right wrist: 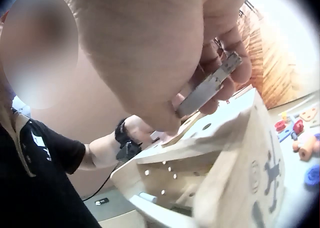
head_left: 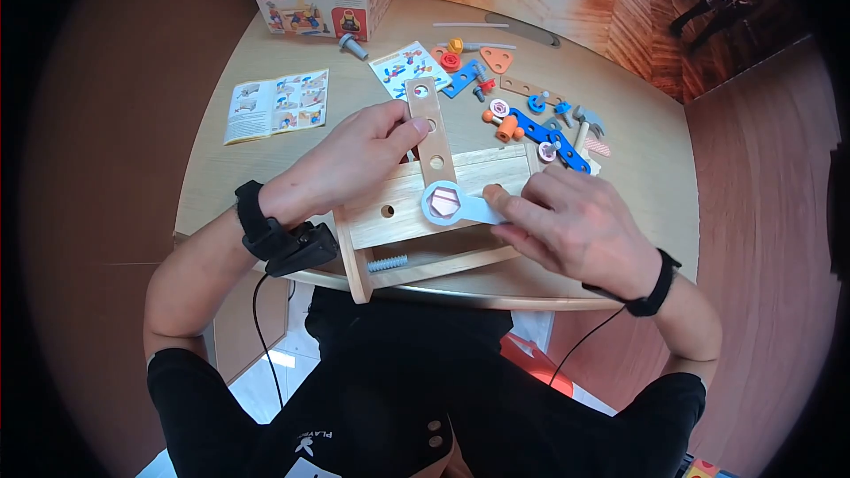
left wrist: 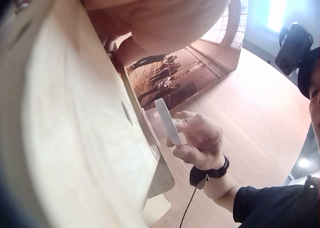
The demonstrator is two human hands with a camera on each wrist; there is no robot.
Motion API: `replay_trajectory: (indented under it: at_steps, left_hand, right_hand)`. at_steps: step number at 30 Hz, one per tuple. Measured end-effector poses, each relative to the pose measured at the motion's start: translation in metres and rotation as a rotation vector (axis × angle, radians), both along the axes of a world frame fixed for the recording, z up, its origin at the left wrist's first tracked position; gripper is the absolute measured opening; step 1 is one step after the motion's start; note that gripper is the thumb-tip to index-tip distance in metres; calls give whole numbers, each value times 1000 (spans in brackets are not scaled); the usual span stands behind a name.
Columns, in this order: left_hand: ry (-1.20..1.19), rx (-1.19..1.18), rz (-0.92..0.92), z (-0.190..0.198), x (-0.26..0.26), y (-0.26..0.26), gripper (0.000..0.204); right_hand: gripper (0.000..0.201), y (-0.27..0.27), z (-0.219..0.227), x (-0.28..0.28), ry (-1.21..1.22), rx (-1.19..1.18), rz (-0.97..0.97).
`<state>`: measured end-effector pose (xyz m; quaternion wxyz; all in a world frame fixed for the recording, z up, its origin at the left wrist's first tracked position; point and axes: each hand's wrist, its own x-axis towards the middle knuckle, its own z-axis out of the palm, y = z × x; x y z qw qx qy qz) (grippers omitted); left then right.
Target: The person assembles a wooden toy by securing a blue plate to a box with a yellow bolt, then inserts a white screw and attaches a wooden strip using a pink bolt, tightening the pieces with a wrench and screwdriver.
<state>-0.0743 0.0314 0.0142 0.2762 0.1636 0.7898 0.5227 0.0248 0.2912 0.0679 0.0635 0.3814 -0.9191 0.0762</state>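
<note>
In the head view a wooden toolbox (head_left: pixel 478 173) stands at the table's front edge. A wooden strip with holes (head_left: pixel 425 106) lies against its front board and sticks up past it. My left hand (head_left: pixel 363 146) grips this strip near its middle, thumb on the front face. My right hand (head_left: pixel 571 221) pinches the handle of a light grey toy wrench (head_left: pixel 478 210) between thumb and fingers. The wrench's ring surrounds a pale hexagonal bolt head (head_left: pixel 444 203) at the strip's lower end. In the right wrist view the wrench handle (right wrist: pixel 202 94) lies within the curled fingers.
Inside the toolbox lies a grey threaded bolt (head_left: pixel 388 263). Instruction sheets (head_left: pixel 276 106) and a printed box (head_left: pixel 323 0) are at the back left, with another grey bolt (head_left: pixel 352 46). Blue strips (head_left: pixel 531 127), an orange triangle (head_left: pixel 497 59) and a toy hammer (head_left: pixel 586 124) lie behind the toolbox.
</note>
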Motion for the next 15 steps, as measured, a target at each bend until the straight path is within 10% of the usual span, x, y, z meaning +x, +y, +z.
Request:
replay_trajectory:
  at_steps: [15]
  left_hand:
    - [126, -46, -55, 4, 4, 8, 36]
  right_hand:
    - [30, -5, -20, 38, -27, -108, -180]
